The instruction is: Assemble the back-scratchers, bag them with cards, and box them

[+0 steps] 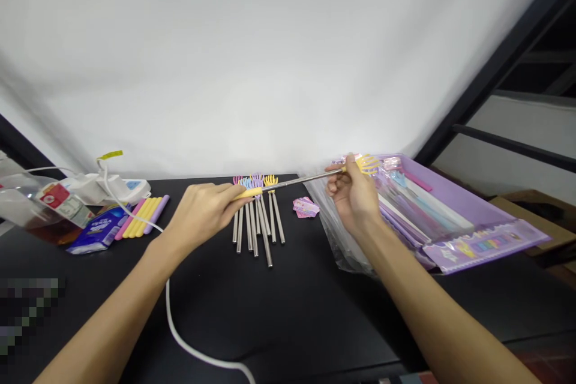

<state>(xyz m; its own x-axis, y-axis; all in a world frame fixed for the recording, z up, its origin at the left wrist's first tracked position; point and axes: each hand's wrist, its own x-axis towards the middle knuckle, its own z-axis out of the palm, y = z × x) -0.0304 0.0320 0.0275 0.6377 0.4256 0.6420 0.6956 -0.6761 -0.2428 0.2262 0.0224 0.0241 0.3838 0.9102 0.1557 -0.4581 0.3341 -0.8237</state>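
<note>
Backscratcher [306, 179] | left grip [204, 209]: yellow handle [250, 192] | right grip [359, 197]: claw end [368, 164]

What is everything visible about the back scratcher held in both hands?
The back scratcher has a yellow grip, a slim, shiny, metal-looking shaft and a yellow clawed head, probably plastic. It slants up rightward above the black table. The left hand holds the grip; the right hand pinches it near the head.

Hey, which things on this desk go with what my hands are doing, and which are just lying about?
Seem to belong:
yellow scratcher, held by left hand and right hand
clawed rods
coloured tubes
purple box
pink card, probably

Seem just lying about:
tissue pack
bottle
power strip
white cable
</note>
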